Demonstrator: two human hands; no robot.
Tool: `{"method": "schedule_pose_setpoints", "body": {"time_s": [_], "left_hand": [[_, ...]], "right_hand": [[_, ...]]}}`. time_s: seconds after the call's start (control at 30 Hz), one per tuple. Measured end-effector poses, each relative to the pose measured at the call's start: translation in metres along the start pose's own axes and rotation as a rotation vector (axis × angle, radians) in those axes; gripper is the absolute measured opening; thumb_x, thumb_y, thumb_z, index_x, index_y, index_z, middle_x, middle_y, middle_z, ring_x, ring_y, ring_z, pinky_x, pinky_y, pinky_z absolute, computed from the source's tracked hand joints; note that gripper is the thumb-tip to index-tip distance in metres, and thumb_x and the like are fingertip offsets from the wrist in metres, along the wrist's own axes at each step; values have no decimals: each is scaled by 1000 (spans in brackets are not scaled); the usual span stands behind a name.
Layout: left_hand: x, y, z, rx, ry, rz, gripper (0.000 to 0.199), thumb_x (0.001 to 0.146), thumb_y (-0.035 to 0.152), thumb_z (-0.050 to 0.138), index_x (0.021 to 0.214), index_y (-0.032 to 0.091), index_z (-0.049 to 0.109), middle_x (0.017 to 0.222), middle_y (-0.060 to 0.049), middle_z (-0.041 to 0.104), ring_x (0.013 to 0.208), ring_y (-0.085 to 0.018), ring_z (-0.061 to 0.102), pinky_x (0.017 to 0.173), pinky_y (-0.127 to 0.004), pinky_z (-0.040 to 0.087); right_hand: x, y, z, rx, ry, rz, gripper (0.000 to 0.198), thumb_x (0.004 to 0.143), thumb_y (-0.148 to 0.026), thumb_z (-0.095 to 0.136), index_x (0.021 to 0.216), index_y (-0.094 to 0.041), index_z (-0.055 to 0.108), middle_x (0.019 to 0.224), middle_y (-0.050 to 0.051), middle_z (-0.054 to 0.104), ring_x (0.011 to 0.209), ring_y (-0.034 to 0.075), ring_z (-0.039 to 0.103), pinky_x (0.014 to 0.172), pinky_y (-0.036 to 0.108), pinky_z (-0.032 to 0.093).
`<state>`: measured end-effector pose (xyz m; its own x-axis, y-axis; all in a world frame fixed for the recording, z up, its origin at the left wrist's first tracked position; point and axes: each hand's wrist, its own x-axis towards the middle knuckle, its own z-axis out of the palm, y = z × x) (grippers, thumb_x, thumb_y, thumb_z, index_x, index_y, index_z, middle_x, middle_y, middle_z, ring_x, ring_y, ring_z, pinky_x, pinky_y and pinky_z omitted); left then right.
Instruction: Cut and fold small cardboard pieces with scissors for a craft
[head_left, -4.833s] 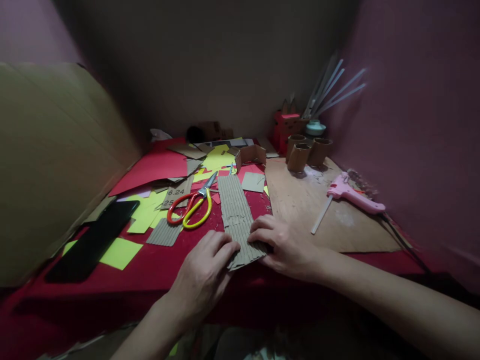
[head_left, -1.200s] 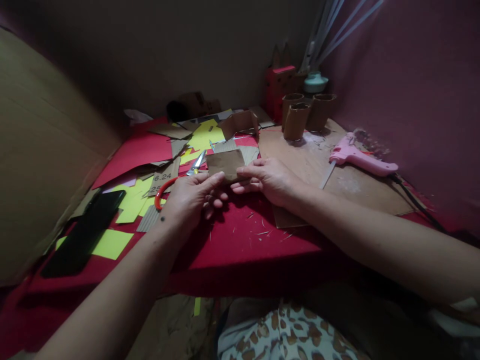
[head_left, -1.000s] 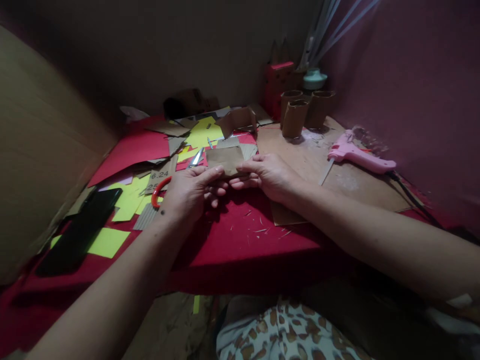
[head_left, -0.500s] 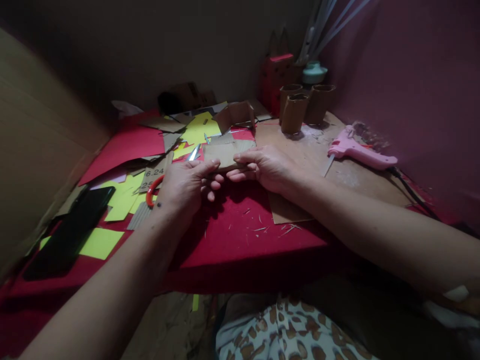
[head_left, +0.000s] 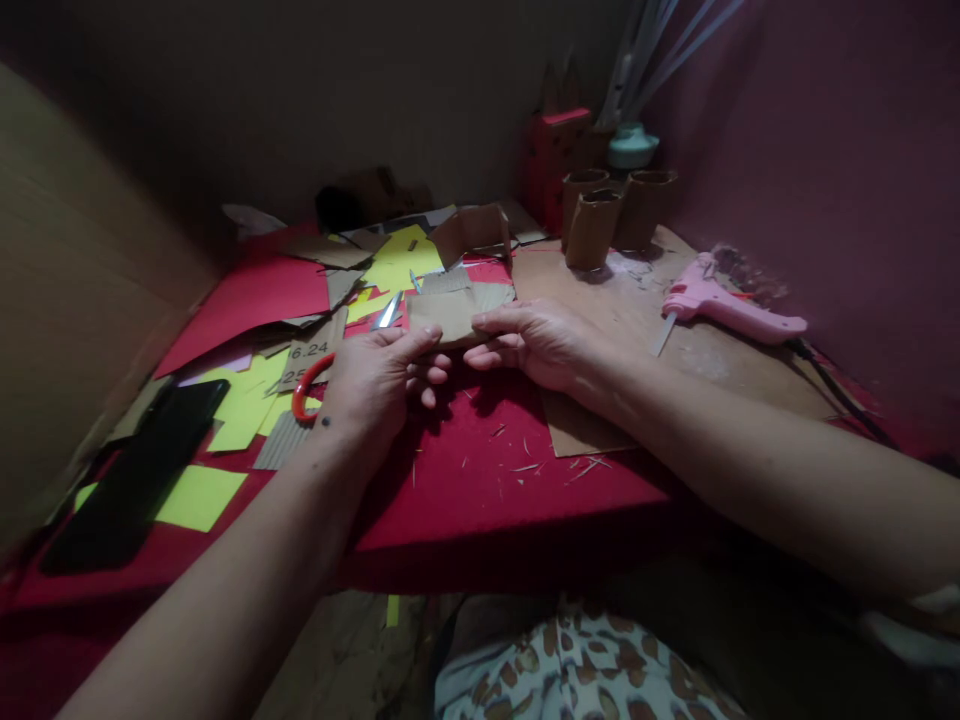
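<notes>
Cardboard piece (head_left: 441,312) is hanging just left of the brown board (head_left: 720,375), above the red cloth (head_left: 480,490), and both hands are pinching its near edge. The left hand (head_left: 375,385), farther left of the board, is clamping the near left corner between thumb and fingers. The right hand (head_left: 536,345) is gripping the near right corner, its forearm crossing over the board's near part. Scissors (head_left: 387,312) are lying left of the board, the left hand partly covering them. Well left of the board, a black phone (head_left: 139,485) is overlapping yellow paper (head_left: 201,498). Three cardboard tubes (head_left: 592,232) are standing toward the board's far end, and a pink glue gun (head_left: 739,312) is resting on its right part.
</notes>
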<state>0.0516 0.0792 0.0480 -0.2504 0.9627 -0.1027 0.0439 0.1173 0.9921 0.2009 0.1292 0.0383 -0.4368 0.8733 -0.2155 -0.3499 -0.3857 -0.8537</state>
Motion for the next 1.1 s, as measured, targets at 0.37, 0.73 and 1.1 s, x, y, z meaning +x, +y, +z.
{"method": "schedule_pose_setpoints", "body": {"time_s": [0.37,0.73,1.1], "left_hand": [[2,0,3,-43,3,-11,11,70,20,71,64,12,64,52,-2,62,42,-11,56,34,-18,47],[5,-3,2,-64,-8,-21,12,69,18,72,62,12,64,52,-3,63,41,-11,57,34,-19,47],[8,-4,4,-82,-11,0,10,69,14,70,60,12,65,50,-4,65,43,-14,61,38,-20,51]], "right_hand": [[0,-1,3,-79,65,-61,22,75,3,58,62,-15,53,54,3,57,50,15,61,64,29,58],[1,0,2,-94,63,-67,23,75,1,58,61,-17,52,54,3,58,51,15,63,67,31,59],[5,7,0,-103,67,-78,27,73,4,62,63,-17,49,56,2,62,54,15,67,56,23,58]]}}
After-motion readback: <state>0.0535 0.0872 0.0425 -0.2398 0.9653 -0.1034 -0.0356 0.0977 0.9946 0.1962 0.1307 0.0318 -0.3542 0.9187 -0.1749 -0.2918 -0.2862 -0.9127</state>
